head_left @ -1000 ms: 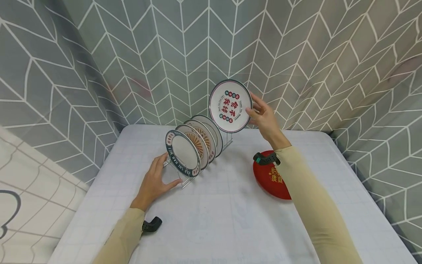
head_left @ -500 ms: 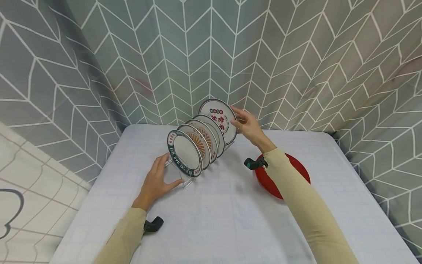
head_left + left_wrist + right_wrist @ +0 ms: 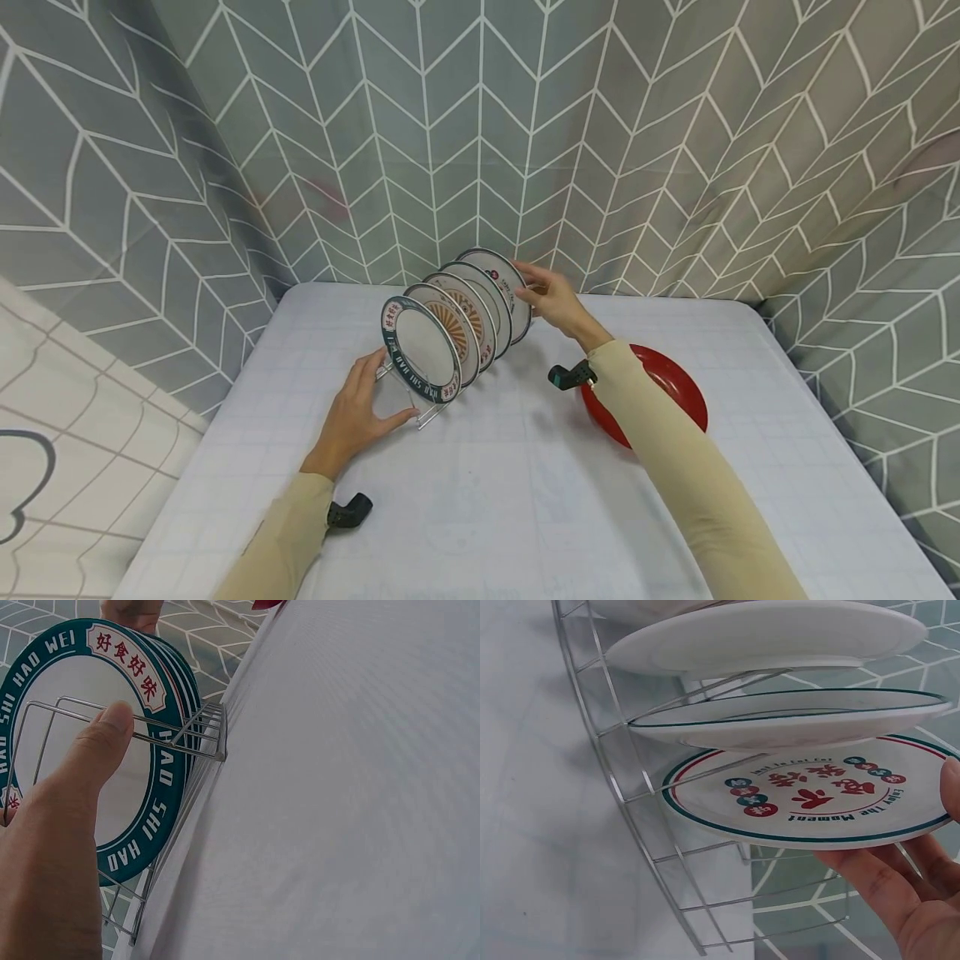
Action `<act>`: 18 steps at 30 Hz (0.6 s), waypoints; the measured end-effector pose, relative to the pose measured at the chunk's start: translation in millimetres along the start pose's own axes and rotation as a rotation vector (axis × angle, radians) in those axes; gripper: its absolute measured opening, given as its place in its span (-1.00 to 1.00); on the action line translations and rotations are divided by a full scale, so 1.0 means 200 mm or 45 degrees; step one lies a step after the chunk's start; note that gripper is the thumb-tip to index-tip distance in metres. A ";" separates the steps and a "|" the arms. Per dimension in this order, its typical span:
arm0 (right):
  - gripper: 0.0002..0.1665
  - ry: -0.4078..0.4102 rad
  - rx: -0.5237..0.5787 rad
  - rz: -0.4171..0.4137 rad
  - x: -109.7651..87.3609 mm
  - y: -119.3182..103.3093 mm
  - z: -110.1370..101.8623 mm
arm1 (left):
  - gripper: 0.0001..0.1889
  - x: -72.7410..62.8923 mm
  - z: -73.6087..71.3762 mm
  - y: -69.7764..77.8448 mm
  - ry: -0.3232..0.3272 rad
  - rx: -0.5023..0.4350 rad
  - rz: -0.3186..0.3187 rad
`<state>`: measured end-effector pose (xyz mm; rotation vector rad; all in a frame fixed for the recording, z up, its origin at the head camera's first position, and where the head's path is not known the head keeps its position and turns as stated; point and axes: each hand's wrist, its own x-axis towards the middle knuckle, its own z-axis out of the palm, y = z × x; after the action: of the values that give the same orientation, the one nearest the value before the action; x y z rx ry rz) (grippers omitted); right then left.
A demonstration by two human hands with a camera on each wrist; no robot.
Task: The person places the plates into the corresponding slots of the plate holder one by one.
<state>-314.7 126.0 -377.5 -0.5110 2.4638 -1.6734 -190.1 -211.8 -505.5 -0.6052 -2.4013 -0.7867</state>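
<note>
My right hand point(image 3: 558, 304) pinches a round white plate point(image 3: 832, 799) by its edge, thumb over the face and fingers beneath, as the right wrist view shows. Red characters and a green rim mark this plate, which stands at the far end of a silver wire dish rack point(image 3: 655, 860). Several other plates lean upright in the rack in a row. Nearest is a white plate with a green lettered band point(image 3: 166, 776). My left hand point(image 3: 351, 425) holds the rack's near end, thumb point(image 3: 101, 746) across the wire in front of that plate.
A red round dish point(image 3: 671, 383) lies to the right on the white-covered table point(image 3: 480, 517), partly hidden under my right forearm. A grey curtain point(image 3: 420, 142) with white zigzag lines hangs behind the table's far edge and along both sides.
My right hand has lowered the red-lettered plate down and to the left, from above the rack into its far end behind the other plates. My left hand stays on the rack.
</note>
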 end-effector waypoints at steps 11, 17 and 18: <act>-0.35 -0.025 0.009 0.006 0.01 0.02 0.02 | 0.16 0.00 0.00 0.00 -0.004 0.012 0.000; -0.32 -0.033 0.000 0.014 0.00 0.02 0.03 | 0.17 -0.01 0.00 0.01 -0.004 0.029 -0.008; -0.31 -0.037 -0.011 0.014 -0.01 0.02 0.03 | 0.17 -0.01 0.00 0.01 -0.004 0.028 -0.010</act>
<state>-311.6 122.9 -382.9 -0.5178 2.4499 -1.6401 -187.8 -210.7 -506.1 -0.5891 -2.4133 -0.7620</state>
